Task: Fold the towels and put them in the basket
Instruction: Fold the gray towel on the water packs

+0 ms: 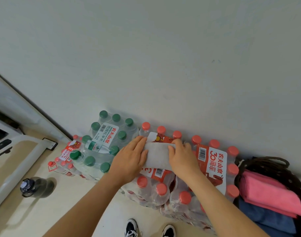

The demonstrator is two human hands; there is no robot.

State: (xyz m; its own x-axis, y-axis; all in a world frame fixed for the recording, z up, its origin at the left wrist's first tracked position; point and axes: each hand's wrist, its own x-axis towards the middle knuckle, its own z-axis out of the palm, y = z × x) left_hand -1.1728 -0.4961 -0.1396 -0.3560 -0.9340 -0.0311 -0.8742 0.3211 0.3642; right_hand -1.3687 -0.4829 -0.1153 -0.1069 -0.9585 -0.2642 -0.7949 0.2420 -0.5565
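forearms: both reach in from the bottom edge, bare, meeting over the bottle packs.
left hand (129, 159): fingers straight and close together, laid flat on the left end of the grey towel, pressing it down; it grips nothing.
right hand (182, 161): fingers curled over the far edge of the towel's right end, thumb lying on its top face, so it pinches the cloth.
grey towel (157, 156): folded into a narrow band, lying flat between the two hands on top of a shrink-wrapped pack of red-capped bottles (153, 183); not in the basket.
pack to the right (213, 161): more red-capped bottles, red and white label, touching the first pack.
pack to the left (103, 139): green-capped bottles, one loose bottle lying on top.
basket (265, 164): dark, woven, with a handle, just beside the red packs on the right.
pink towel (269, 194): folded, lying in the basket on top.
blue towel (265, 218): folded, under the pink one.
shoes (131, 227): black and white, on the pale floor below the arms.
dark bottle (27, 185): upright on the floor, well apart, far left.
wall (146, 57): plain white, behind the packs.
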